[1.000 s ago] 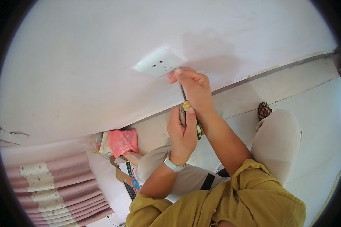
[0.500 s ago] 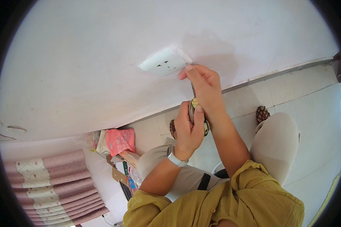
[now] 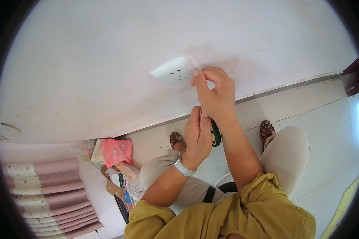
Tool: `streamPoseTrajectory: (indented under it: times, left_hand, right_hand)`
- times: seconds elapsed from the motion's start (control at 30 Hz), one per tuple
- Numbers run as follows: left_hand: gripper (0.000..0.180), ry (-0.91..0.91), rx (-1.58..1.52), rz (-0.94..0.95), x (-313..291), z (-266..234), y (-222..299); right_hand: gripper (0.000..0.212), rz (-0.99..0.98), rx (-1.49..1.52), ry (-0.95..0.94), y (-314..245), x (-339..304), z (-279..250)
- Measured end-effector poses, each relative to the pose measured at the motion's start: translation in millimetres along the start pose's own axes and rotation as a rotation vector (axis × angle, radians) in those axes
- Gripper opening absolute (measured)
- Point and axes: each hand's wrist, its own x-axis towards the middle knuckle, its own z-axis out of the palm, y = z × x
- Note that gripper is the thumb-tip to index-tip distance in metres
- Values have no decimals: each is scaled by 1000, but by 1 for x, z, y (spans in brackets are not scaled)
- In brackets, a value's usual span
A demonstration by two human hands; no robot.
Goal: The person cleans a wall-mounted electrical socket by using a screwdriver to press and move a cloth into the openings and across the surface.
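A white wall socket with dark plug holes sits in the pale wall, with rough white edging around it. My right hand is raised to the right end of the socket. Its thumb and index finger pinch together there, and what lies between them is hidden. Just below, my left hand is closed around a dark green tool with a yellowish end; fingers cover most of it, so its kind is unclear. A watch with a pale band is on my left wrist.
Tiled floor runs along the wall's foot. To the left stand a pink bag, a cardboard box and other packages. A pink and cream curtain hangs at lower left. My knees and sandalled feet are close below.
The view has shifted slightly. My right hand stays at the socket's right end. The tool in my left hand has turned, showing more of its dark green part below the fingers.
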Motion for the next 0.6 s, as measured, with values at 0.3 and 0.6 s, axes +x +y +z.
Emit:
streamPoseTrajectory:
  times: [0.3,0.6]
  left_hand:
    - [28,33,-2,-99,2,10,-4]
    - [27,59,-43,-42,1,7,2]
  right_hand:
    - [21,180,90,-98,13,-4,-10]
    - [21,192,65,-191,-7,1,-12]
